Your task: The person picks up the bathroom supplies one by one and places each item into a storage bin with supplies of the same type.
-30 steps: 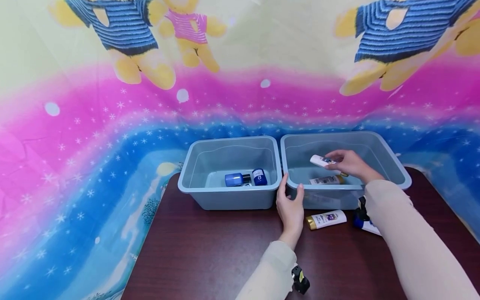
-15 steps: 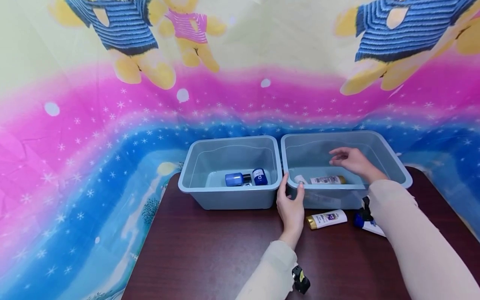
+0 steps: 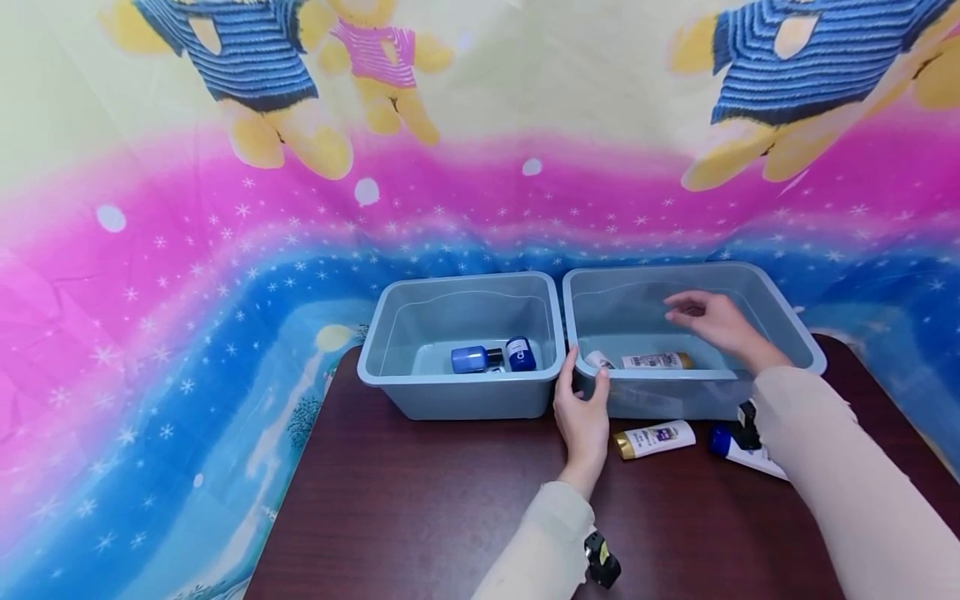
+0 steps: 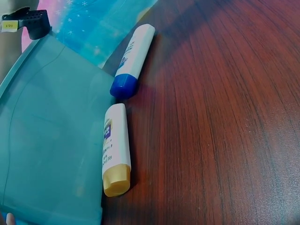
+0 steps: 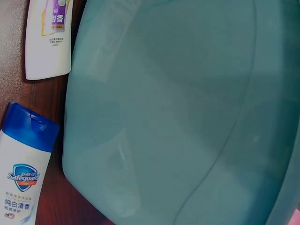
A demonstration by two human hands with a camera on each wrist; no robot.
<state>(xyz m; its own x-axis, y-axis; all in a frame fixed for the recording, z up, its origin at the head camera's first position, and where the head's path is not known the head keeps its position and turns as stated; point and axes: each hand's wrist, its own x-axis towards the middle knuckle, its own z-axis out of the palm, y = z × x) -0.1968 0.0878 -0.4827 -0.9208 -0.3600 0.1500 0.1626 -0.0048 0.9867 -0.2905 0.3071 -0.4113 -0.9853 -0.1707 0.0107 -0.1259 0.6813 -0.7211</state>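
My left hand [image 3: 582, 421] touches the front left corner of the right grey-blue bin [image 3: 675, 398], its fingers fairly straight along the gap between the two bins. Above that bin's right part hovers my right hand [image 3: 716, 323], fingers loosely bent around nothing. Inside lie a bottle with a gold cap [image 3: 652, 361] and a white bottle [image 3: 600, 359] partly hidden by the front rim. On the table before the bin are a white bottle with a gold cap [image 4: 116, 145] and a white Safeguard bottle with a blue cap [image 5: 23, 173], both on their sides.
The left bin [image 3: 457, 400] stands close beside the right one and holds a blue bottle with a black cap [image 3: 471, 360] and a dark blue container [image 3: 520, 353]. Both bins stand on a dark wooden table [image 3: 420, 500], before a printed cloth backdrop [image 3: 480, 167].
My right hand has let go of the white bottle, which now lies at the right bin's front left, and has moved slightly right. My left hand has stayed in place.
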